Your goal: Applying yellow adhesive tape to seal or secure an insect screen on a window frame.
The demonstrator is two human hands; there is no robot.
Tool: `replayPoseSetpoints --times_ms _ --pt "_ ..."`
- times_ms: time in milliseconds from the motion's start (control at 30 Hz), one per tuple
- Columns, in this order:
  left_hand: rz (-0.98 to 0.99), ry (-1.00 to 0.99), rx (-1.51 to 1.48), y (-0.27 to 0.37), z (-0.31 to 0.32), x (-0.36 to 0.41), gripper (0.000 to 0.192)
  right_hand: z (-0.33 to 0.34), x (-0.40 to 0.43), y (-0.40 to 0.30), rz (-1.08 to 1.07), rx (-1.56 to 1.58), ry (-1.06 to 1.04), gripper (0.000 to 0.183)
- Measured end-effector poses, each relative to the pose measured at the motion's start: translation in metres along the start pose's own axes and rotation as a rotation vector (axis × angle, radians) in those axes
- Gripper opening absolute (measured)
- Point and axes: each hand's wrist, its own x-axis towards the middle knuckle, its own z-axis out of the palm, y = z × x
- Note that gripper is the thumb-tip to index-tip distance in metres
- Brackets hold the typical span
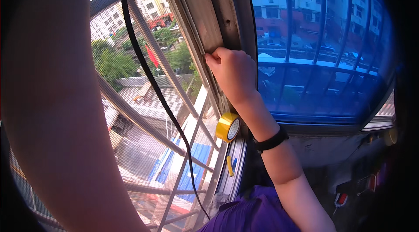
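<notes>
My right hand point(233, 71), with a black band on the wrist, is curled against the metal window frame point(217, 12); its fingertips touch the frame's inner edge beside the insect screen. Whether anything thin is pinched there cannot be told. The left forearm rises large along the left side, and my left hand is out of view beyond the top. Below the right hand, a roll of yellow tape point(226, 127) stands on the window track. A yellow-handled tool point(230, 165) lies farther down the track, beside a small blue piece point(234, 162).
A black cable point(157, 91) hangs across the insect screen point(131, 65). Metal bars point(140, 124) stand outside. At right is a blue-tinted window pane point(314, 91). A red and white object point(341, 200) lies low at the right, in the dark room.
</notes>
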Motion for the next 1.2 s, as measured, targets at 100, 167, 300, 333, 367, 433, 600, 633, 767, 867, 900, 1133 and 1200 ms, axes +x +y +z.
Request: replayPoseSetpoints --times_ms 100,167,300,333,367,433,600,633,767,867,900,1133,1200 --pt "0.012 -0.023 -0.022 0.007 0.010 -0.007 0.025 -0.002 0.004 0.000 0.009 -0.013 -0.019 0.024" --pt "0.022 -0.040 -0.030 0.012 0.016 -0.011 0.025 -0.002 0.006 -0.002 0.003 -0.019 -0.042 0.025" --pt "0.062 -0.046 -0.059 0.028 0.023 -0.008 0.026 -0.006 0.008 -0.004 0.069 -0.054 -0.045 0.026" --pt "0.072 -0.052 -0.060 0.030 0.024 -0.008 0.026 -0.006 0.009 -0.004 0.074 -0.055 -0.054 0.026" --pt "0.083 -0.056 -0.060 0.031 0.026 -0.009 0.026 -0.005 0.010 -0.004 0.079 -0.057 -0.063 0.026" --pt "0.092 -0.068 -0.060 0.033 0.029 -0.010 0.026 -0.004 0.012 -0.004 0.085 -0.054 -0.058 0.025" --pt "0.103 -0.067 -0.044 0.031 0.025 -0.006 0.026 -0.004 0.011 -0.005 0.108 -0.040 -0.063 0.026" --pt "0.107 -0.059 -0.042 0.032 0.021 -0.002 0.026 -0.005 0.010 -0.005 0.120 -0.038 -0.066 0.026" --pt "0.129 -0.020 -0.007 0.030 0.002 0.019 0.027 -0.004 0.012 -0.007 0.137 -0.007 -0.090 0.026" --pt "0.151 0.042 0.010 0.039 -0.024 0.045 0.027 -0.006 0.012 -0.005 0.132 -0.028 -0.082 0.027" --pt "0.158 0.065 0.019 0.042 -0.035 0.054 0.027 -0.007 0.011 -0.005 0.116 -0.027 -0.061 0.027" --pt "0.213 0.233 0.088 0.051 -0.105 0.112 0.027 -0.002 -0.007 -0.002 0.151 0.150 -0.030 0.025" --pt "0.219 0.245 0.096 0.051 -0.110 0.116 0.028 0.003 -0.015 0.004 0.199 0.325 -0.008 0.019"
